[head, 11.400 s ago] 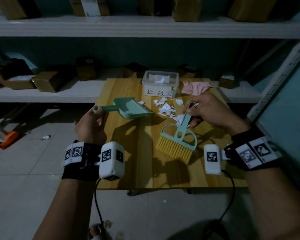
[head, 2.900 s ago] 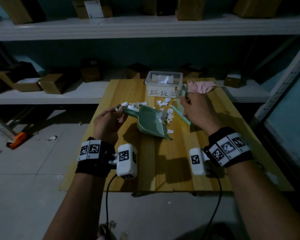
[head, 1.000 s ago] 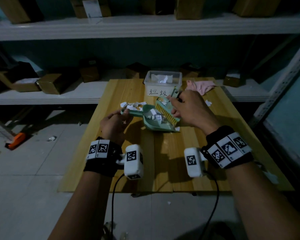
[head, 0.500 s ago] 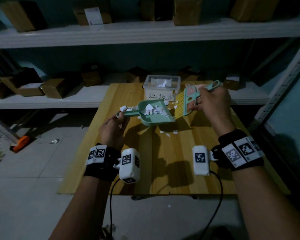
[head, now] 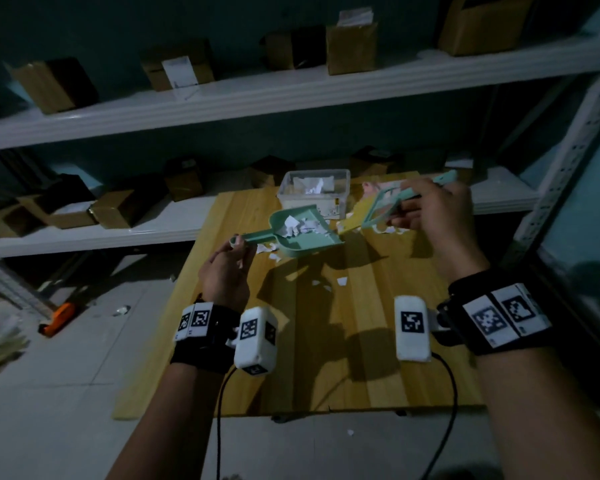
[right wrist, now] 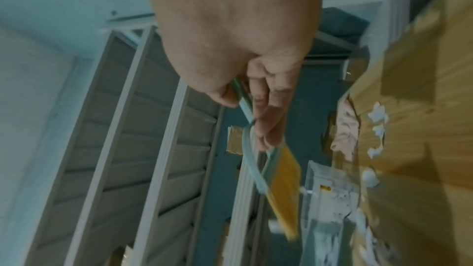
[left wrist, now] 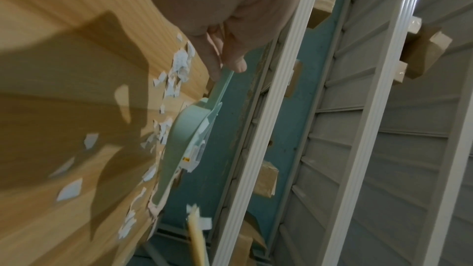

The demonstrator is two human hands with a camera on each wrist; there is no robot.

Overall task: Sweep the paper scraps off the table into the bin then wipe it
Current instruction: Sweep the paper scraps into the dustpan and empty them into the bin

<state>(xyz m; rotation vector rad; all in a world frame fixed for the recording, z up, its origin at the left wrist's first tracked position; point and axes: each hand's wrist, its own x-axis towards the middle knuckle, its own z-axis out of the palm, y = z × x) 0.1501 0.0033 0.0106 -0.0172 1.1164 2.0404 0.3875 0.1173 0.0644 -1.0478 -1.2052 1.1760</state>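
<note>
Carrying the loaded dustpan (head: 300, 233) toward the bin (head: 314, 192).
Left hand (head: 224, 275) is gripping its handle, right hand (head: 430, 211) clutching the brush (head: 378, 211); bin is sitting just beyond both, so tipping likely follows.

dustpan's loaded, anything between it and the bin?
Nothing visible blocks it. The dustpan, held by the left hand, sits raised just in front of the open clear bin, with scraps inside. The brush in the right hand is off to the bin's right, beside the path.
</note>
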